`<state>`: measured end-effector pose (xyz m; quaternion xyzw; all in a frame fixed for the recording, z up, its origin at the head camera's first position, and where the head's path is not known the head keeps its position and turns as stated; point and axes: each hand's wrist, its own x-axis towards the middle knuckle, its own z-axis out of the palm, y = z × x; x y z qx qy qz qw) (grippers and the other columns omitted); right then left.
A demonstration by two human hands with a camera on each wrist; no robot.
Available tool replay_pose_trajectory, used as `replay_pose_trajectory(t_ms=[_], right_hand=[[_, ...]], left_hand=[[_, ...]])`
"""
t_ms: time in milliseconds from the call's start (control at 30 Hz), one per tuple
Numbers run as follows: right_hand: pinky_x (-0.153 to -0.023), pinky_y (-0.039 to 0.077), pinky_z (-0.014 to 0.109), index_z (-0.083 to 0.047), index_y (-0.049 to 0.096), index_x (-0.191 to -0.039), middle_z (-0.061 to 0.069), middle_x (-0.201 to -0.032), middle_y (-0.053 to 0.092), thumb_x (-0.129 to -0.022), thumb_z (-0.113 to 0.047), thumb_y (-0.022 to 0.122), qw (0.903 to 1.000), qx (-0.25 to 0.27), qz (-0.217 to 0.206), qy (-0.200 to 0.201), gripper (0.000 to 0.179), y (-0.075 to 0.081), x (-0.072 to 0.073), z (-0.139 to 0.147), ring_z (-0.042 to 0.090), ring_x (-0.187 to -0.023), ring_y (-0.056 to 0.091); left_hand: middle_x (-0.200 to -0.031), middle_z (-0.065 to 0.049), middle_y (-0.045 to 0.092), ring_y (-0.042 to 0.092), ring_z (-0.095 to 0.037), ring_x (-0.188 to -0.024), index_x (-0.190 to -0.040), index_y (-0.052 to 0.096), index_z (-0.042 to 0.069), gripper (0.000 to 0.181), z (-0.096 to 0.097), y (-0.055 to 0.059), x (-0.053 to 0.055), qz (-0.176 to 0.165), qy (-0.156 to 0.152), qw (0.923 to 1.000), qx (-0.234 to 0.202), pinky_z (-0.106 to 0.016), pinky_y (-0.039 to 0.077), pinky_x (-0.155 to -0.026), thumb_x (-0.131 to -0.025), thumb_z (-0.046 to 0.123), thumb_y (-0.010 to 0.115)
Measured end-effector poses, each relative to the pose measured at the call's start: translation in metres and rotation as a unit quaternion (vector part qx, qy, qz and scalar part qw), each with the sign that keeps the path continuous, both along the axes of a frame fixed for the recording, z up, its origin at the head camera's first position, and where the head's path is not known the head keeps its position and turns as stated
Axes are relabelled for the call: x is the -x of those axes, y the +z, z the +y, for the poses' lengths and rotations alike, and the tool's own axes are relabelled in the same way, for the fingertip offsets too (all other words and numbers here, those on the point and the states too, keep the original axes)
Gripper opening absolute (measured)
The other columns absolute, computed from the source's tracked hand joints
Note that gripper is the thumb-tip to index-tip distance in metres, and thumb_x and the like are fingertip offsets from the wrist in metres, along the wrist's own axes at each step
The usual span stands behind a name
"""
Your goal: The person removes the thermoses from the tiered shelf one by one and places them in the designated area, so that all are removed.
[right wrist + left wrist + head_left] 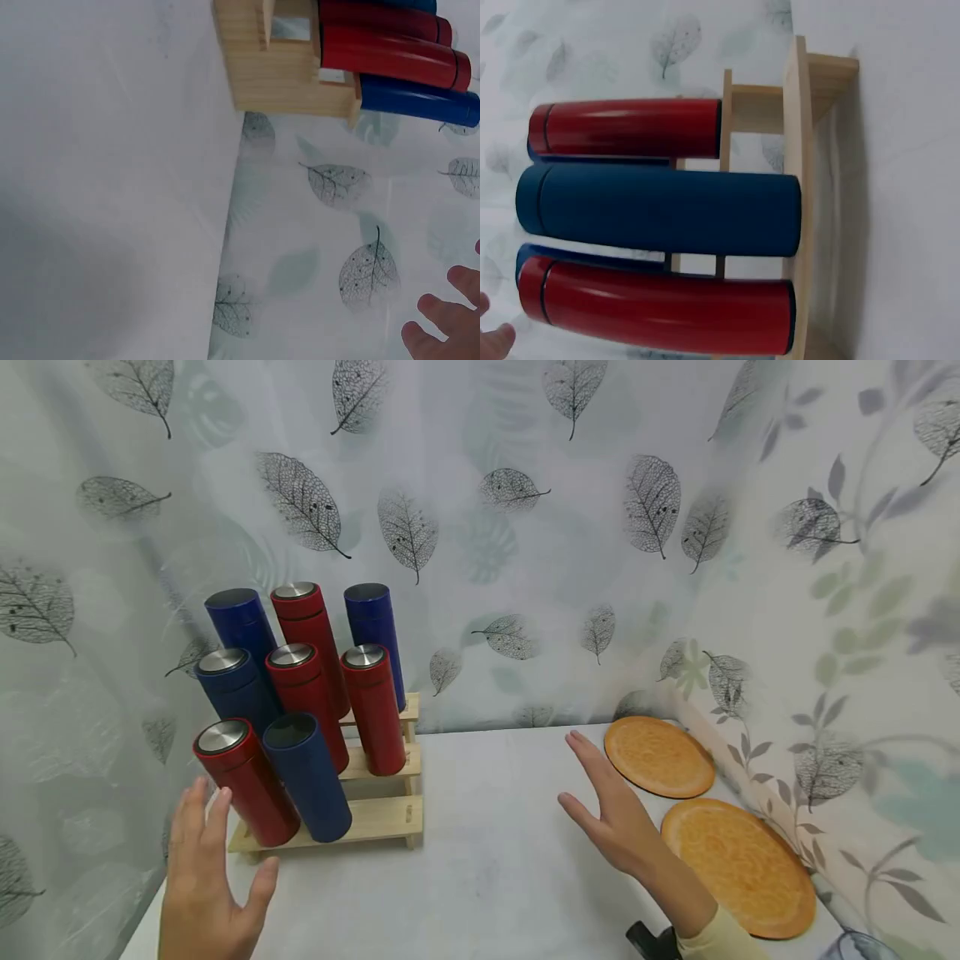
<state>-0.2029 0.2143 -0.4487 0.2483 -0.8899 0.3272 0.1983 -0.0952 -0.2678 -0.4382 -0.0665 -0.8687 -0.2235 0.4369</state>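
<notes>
My left hand (213, 877) is raised with its fingers spread, empty, in front of a stepped wooden rack (375, 817). Red and blue flasks stand upright on the rack's three steps. On the lowest step are a red flask (247, 785) with a silver lid and a blue flask (309, 781) with a dark lid; the left fingertips overlap the red one in the head view. A red flask (390, 56) and a blue flask (416, 97) show at the rack's end in the right wrist view. My right hand (611, 810), also empty, hovers over the white table, fingers extended.
Two round orange-brown mats (660, 756) lie along the table's right side, one nearer than the other. Part of a clear glass (858, 946) shows at the bottom right corner. Leaf-print curtains (510, 568) hang behind the white table (487, 860) and at its sides.
</notes>
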Motion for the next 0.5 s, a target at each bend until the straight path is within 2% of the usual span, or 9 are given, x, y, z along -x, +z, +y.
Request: replay_pose_trajectory(t_ms=[100,167,233,267,333,400,433,500], right_hand=[[-0.123,0.037,0.061,-0.024,0.030,-0.173,0.002,-0.175,0.034,-0.106,-0.030,0.072,0.9998,0.016,-0.003,0.013,0.080,0.000,0.010,-0.011,0.027,-0.158,0.036],[-0.123,0.037,0.060,-0.022,0.033,-0.172,0.002,-0.173,0.038,-0.105,-0.033,0.072,0.9993,0.030,-0.007,0.020,0.078,0.000,0.017,-0.020,0.027,-0.157,0.039],[-0.124,0.037,0.059,-0.024,0.035,-0.172,-0.002,-0.172,0.040,-0.105,-0.035,0.072,0.9983,0.048,-0.017,0.027,0.077,0.002,0.023,-0.028,0.025,-0.157,0.040],[-0.124,0.038,0.058,-0.025,0.036,-0.171,-0.004,-0.172,0.040,-0.105,-0.037,0.073,0.9977,0.056,-0.023,0.031,0.077,0.002,0.026,-0.033,0.024,-0.156,0.041],[-0.124,0.039,0.055,-0.025,0.038,-0.170,-0.005,-0.170,0.042,-0.104,-0.037,0.075,0.9959,0.073,-0.029,0.044,0.077,0.003,0.032,-0.043,0.022,-0.155,0.043],[-0.123,0.040,0.052,-0.022,0.041,-0.169,-0.004,-0.169,0.044,-0.103,-0.034,0.077,0.9934,0.092,-0.029,0.062,0.077,0.005,0.038,-0.053,0.022,-0.153,0.045],[-0.123,0.041,0.050,-0.020,0.043,-0.168,-0.003,-0.168,0.046,-0.102,-0.032,0.079,0.9919,0.101,-0.028,0.071,0.076,0.006,0.042,-0.058,0.022,-0.152,0.046],[-0.122,0.042,0.046,-0.014,0.047,-0.165,0.001,-0.166,0.049,-0.100,-0.028,0.081,0.9882,0.121,-0.025,0.091,0.075,0.008,0.048,-0.068,0.023,-0.150,0.049]], left_hand=[[-0.174,-0.022,0.031,0.025,-0.048,-0.160,-0.166,0.039,0.003,0.089,-0.008,0.002,0.002,0.035,-0.016,0.9990,-0.025,-0.062,0.016,-0.130,-0.104,0.066,0.048],[-0.172,-0.024,0.034,0.027,-0.046,-0.160,-0.164,0.041,-0.002,0.082,-0.013,0.004,0.005,0.059,-0.032,0.9967,-0.046,-0.053,0.017,-0.132,-0.106,0.055,0.053],[-0.171,-0.021,0.037,0.031,-0.034,-0.160,-0.164,0.042,0.000,0.075,-0.018,0.005,0.004,0.068,-0.030,0.9946,-0.072,-0.039,0.020,-0.131,-0.105,0.043,0.057],[-0.172,-0.016,0.038,0.033,-0.025,-0.160,-0.166,0.041,0.003,0.072,-0.020,0.006,0.003,0.059,-0.018,0.9940,-0.090,-0.034,0.020,-0.130,-0.104,0.038,0.058],[-0.171,-0.013,0.041,0.038,-0.014,-0.156,-0.165,0.042,0.004,0.069,-0.027,0.007,0.002,0.062,-0.021,0.9893,-0.131,-0.026,0.024,-0.127,-0.101,0.023,0.059],[-0.170,-0.007,0.044,0.043,-0.004,-0.150,-0.167,0.043,0.008,0.068,-0.035,0.006,0.001,0.051,-0.011,0.9847,-0.166,-0.022,0.028,-0.124,-0.100,0.015,0.055],[-0.169,-0.009,0.044,0.045,-0.004,-0.148,-0.166,0.043,0.006,0.066,-0.041,0.005,0.002,0.055,-0.019,0.9818,-0.181,-0.022,0.030,-0.124,-0.101,0.011,0.054],[-0.167,-0.015,0.046,0.049,-0.013,-0.148,-0.164,0.043,0.000,0.064,-0.053,0.000,0.006,0.074,-0.060,0.9721,-0.215,-0.023,0.033,-0.123,-0.100,0.003,0.049]])
